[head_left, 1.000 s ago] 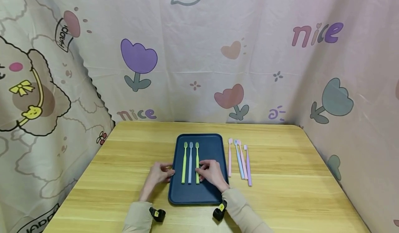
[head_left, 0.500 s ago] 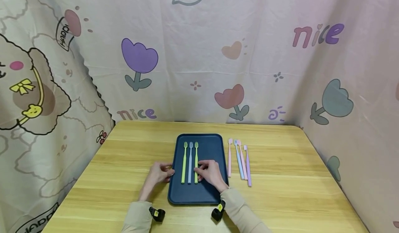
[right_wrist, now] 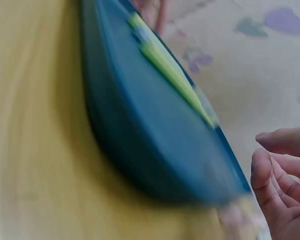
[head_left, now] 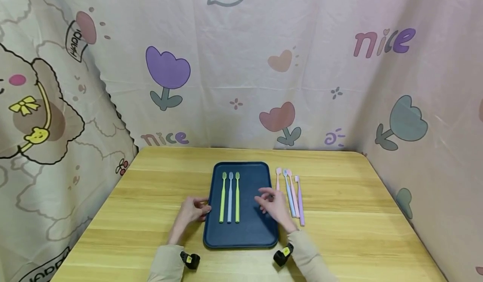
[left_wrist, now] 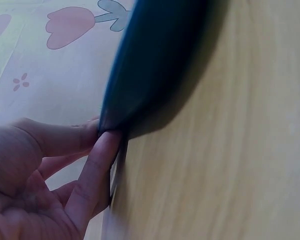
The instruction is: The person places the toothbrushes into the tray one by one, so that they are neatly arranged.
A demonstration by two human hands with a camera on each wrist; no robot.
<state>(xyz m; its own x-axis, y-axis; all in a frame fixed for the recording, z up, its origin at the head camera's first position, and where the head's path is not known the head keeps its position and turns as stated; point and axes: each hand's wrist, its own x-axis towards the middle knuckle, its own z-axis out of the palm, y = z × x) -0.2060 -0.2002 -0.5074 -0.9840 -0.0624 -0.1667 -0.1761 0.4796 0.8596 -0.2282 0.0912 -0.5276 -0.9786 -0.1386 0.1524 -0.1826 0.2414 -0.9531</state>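
A dark blue tray (head_left: 249, 236) lies on the table with two green toothbrushes and a blue toothbrush (head_left: 229, 202) side by side, heads pointing away. The green toothbrush (head_left: 237, 202) is on the right of this row, the other green toothbrush (head_left: 222, 202) on the left. My left hand (head_left: 191, 210) pinches the tray's left rim; the left wrist view shows thumb and finger at that rim (left_wrist: 106, 112). Over the tray's right edge is my right hand (head_left: 277, 206), holding nothing, fingers loosely bent. In the right wrist view its fingers (right_wrist: 262, 170) appear beside the tray, apart from the toothbrushes.
Right of the tray lie a pink toothbrush (head_left: 278, 183), partly behind my right hand, a blue toothbrush (head_left: 290, 194), another pink toothbrush (head_left: 293, 194) and a purple toothbrush (head_left: 300, 202). Printed curtains (head_left: 226, 63) hang behind the wooden table (head_left: 351, 215).
My right hand has let go of the right green toothbrush, which shifted slightly left in the row, and has moved right to the tray's edge. The left hand stays on the rim.
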